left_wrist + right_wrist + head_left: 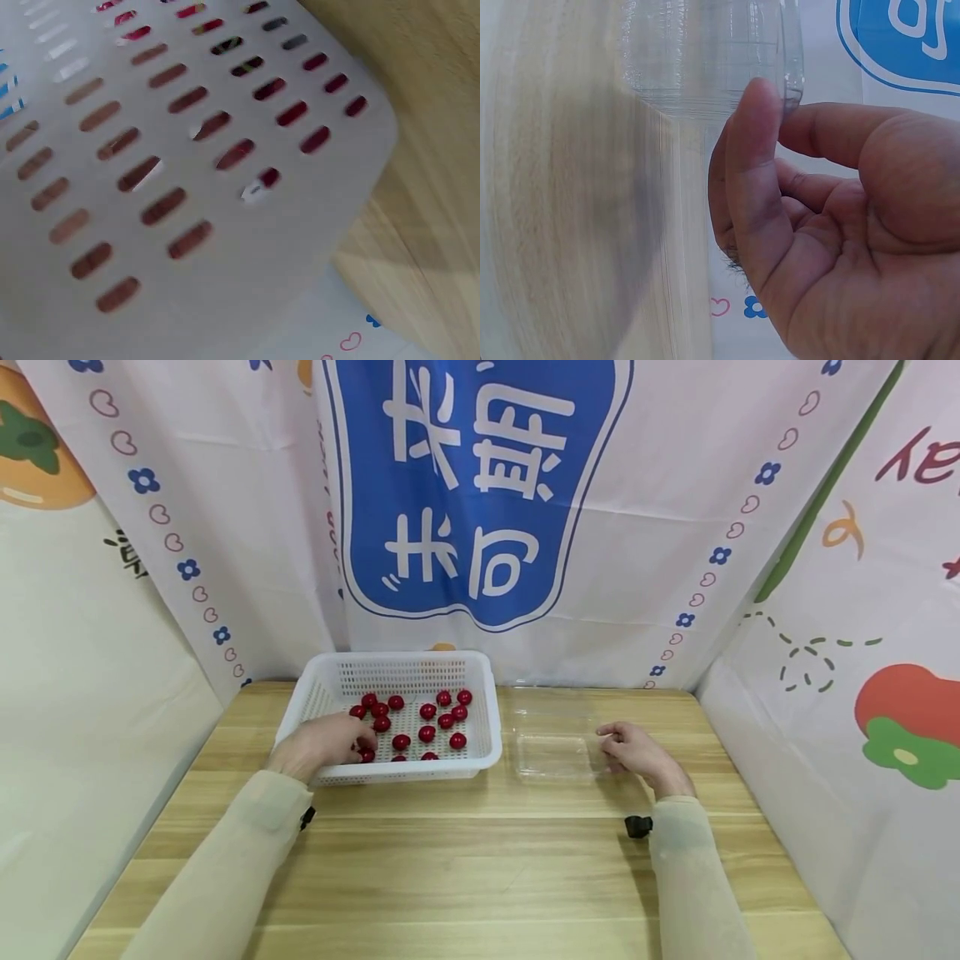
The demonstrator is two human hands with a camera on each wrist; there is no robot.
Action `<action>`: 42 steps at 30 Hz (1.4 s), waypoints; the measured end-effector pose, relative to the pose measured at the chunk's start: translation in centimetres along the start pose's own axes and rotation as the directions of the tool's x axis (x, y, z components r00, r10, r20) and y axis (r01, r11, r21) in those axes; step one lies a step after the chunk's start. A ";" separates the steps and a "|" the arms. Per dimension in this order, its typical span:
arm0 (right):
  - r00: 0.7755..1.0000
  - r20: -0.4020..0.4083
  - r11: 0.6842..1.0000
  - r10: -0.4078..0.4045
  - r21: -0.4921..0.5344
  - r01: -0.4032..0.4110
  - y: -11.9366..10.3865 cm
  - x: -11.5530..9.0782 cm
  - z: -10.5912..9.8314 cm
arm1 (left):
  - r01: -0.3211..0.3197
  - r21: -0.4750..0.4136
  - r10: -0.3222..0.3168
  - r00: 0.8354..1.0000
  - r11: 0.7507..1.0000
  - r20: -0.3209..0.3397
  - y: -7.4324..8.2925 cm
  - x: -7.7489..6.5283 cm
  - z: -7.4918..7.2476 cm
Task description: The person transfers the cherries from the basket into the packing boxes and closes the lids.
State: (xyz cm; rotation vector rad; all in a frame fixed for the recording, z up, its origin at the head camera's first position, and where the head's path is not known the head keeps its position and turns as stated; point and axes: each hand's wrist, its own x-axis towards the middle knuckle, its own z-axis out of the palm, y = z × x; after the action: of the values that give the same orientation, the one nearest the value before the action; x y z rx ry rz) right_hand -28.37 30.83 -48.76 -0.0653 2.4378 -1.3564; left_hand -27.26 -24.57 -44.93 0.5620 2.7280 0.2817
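Many small round red fruits (427, 734), like cherry tomatoes, lie loose in a white slotted plastic basket (492, 718). My left hand (327, 743) reaches over the near left corner of the basket, with bent fingers close around a red fruit (366, 755); whether they pinch it is unclear. Through the basket's slotted wall (225, 191), the left wrist view shows skin tones and dark red. To the right, a clear plastic box (555, 756) stands on the table. My right hand (817, 217) pinches its right edge between thumb and a finger.
Both containers stand on a wooden table (465, 877), near its back edge. Behind it hangs a white printed cloth (637, 552) with a blue panel, and more printed cloth encloses both sides. A small black device (638, 827) sits at the right wrist.
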 end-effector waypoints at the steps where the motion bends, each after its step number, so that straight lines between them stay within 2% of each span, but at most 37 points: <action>1: 1.000 0.000 1.000 0.000 -0.001 0.000 0.0 0.0 0.0 | -0.008 0.007 0.008 1.000 1.000 -0.004 -0.1 0.0 0.1; 6: 1.000 0.001 1.000 0.003 -0.003 -0.003 0.1 0.1 0.0 | -0.041 0.020 0.041 0.999 0.999 -0.008 -0.4 -0.1 0.3; 11: 1.000 0.005 1.000 0.002 -0.006 -0.002 0.1 0.1 0.0 | -0.042 0.027 0.043 0.999 0.999 -0.019 -0.3 -0.3 0.4; 18: 1.000 0.012 1.000 -0.002 0.000 0.002 0.1 0.1 0.0 | -0.048 0.013 0.049 0.995 0.999 -0.083 0.0 -0.3 0.2; 23: 1.000 0.020 1.000 -0.008 0.010 0.008 0.2 0.2 -0.1 | -0.055 0.030 0.058 0.990 0.998 -0.129 0.7 0.1 -0.1; 32: 1.000 0.015 1.000 0.001 -0.006 -0.001 0.2 0.2 -0.1 | -0.097 0.080 0.112 0.972 0.992 -0.205 3.2 0.9 -0.5; 40: 1.000 0.019 1.000 0.005 0.003 -0.005 0.1 0.1 0.0 | -0.090 0.082 0.108 0.962 0.993 -0.250 6.8 1.7 -0.9; 42: 1.000 0.024 1.000 -0.002 0.000 0.002 0.1 0.1 -0.1 | -0.104 0.085 0.123 0.955 0.991 -0.270 7.7 1.9 -1.0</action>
State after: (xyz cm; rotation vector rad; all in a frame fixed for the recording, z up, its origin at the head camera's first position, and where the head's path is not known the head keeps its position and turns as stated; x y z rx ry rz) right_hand -28.47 30.92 -48.82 -0.0835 2.4186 -1.3485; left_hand -26.55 -16.99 -42.59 0.7520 2.9873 0.3142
